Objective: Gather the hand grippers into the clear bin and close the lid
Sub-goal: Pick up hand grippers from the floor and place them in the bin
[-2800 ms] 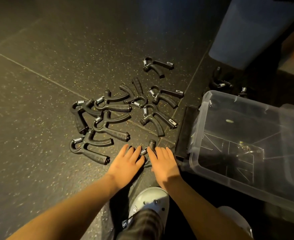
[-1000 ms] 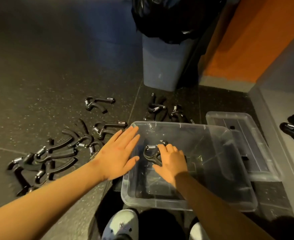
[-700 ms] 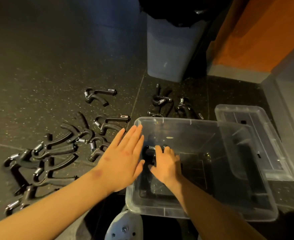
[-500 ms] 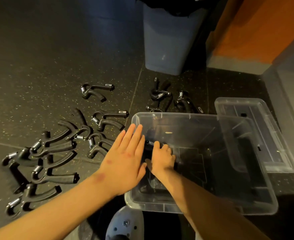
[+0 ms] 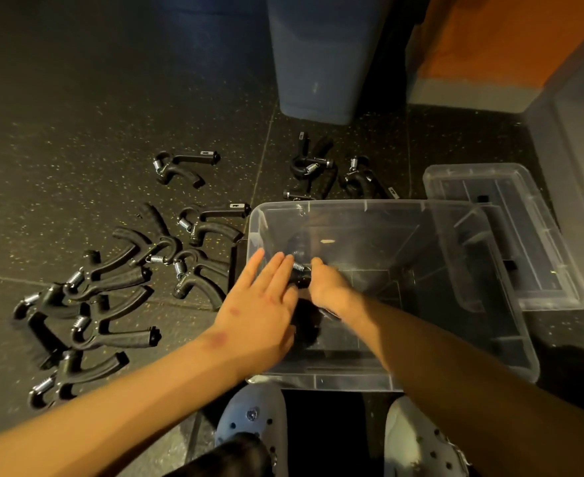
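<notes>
One hand gripper (image 5: 299, 275) in right hand (image 5: 328, 287); left hand (image 5: 263, 304) flat over clear bin (image 5: 335, 203)

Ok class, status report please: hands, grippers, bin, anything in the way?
Left hand open over bin corner. Right hand holds one hand gripper inside bin. Loose grippers on floor, lid off beside bin. Nothing blocking.

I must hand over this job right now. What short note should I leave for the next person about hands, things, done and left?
Left hand: open, flat over the bin's left wall, holding nothing.
Right hand: inside the bin, gripping one gripper.
Lid: off, lying right of the bin.
Done: one gripper is in the bin, not yet released.
Left: the pile left of the bin, the cluster beyond it, then the lid.
</notes>
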